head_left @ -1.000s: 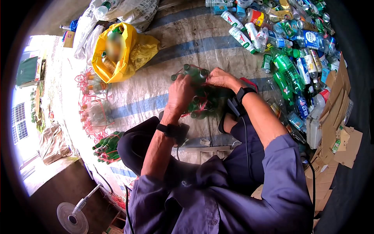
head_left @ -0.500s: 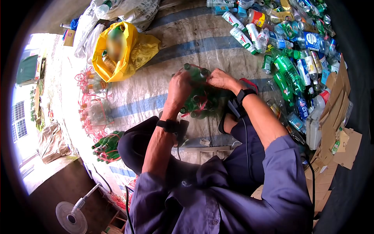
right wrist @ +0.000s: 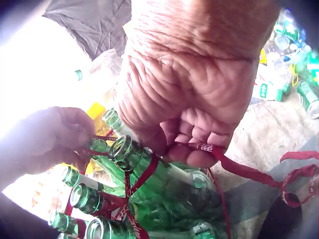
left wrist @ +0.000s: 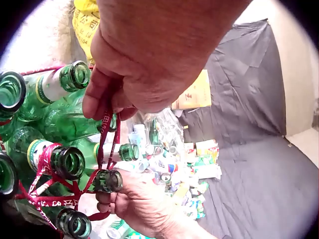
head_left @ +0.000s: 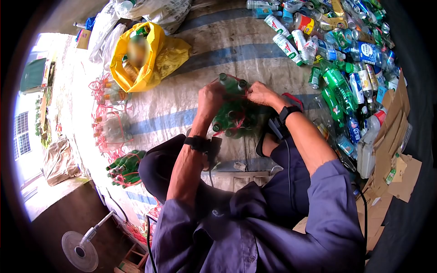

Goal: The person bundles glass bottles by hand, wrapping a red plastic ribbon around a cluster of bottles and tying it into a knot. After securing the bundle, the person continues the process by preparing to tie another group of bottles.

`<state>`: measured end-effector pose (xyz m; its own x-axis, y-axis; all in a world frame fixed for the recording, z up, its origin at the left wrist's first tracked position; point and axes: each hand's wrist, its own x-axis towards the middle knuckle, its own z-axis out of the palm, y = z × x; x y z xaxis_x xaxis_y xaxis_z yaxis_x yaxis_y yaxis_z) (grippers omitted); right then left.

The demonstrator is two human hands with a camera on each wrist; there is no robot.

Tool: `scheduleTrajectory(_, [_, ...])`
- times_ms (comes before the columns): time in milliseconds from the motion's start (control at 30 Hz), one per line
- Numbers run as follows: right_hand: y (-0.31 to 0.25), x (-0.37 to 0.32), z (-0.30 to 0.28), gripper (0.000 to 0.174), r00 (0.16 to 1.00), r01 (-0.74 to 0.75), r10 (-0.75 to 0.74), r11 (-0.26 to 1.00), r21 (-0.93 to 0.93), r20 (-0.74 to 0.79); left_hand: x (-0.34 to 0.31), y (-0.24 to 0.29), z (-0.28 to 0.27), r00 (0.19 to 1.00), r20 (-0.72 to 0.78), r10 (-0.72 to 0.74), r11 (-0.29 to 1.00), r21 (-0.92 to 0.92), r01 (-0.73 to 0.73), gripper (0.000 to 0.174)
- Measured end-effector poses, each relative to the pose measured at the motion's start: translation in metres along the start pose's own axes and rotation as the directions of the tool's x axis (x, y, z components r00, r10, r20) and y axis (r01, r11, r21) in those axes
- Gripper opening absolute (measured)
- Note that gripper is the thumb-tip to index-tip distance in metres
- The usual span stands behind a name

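Several green glass bottles [head_left: 233, 119] stand bundled between the person's legs, red printed ribbon [left wrist: 52, 199] wound round and between their necks. The left hand [head_left: 211, 98] is at the bundle's upper left; in the left wrist view its thumb and fingers [left wrist: 102, 97] pinch ribbon pulled up from a bottle neck [left wrist: 108, 180]. On the other side the right hand [head_left: 264, 94] has its fingers curled round a red ribbon [right wrist: 239, 169], close beside a bottle mouth [right wrist: 127, 149]. A loose ribbon end trails from it to the right.
A yellow bag [head_left: 157, 59] holding bottles stands at the upper left. Bundled clear bottles [head_left: 111, 125] and green bottles [head_left: 125, 168] lie along the left. Plastic bottles and cans [head_left: 337, 79] are heaped at the right beside cardboard [head_left: 391, 136]. A fan [head_left: 79, 250] is at the lower left.
The head view has shifted slightly. The left hand has moved a little away from the bottle mouths at the bundle's upper left; the right hand stays at the other side.
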<state>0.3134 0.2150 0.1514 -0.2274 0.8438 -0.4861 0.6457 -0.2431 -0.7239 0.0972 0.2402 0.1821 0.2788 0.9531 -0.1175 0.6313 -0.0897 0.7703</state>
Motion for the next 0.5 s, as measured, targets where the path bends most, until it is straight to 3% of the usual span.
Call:
scheduleTrajectory(133, [0.0076, 0.0029, 0.003, 0.027, 1.0, 0.022, -0.022, 1.0, 0.017, -0.01, 0.0011, -0.0062, 0.0011, 0.996, 0.03, -0.083, 0.993, -0.083, 0.085, 0.019])
scheduleTrajectory(500, [-0.0005, -0.0004, 0.0046, 0.027, 0.995, -0.012, 0.011, 1.0, -0.01, -0.096, 0.0032, -0.0021, -0.0011, 0.994, 0.042, -0.101, 0.995, -0.014, 0.101, 0.018])
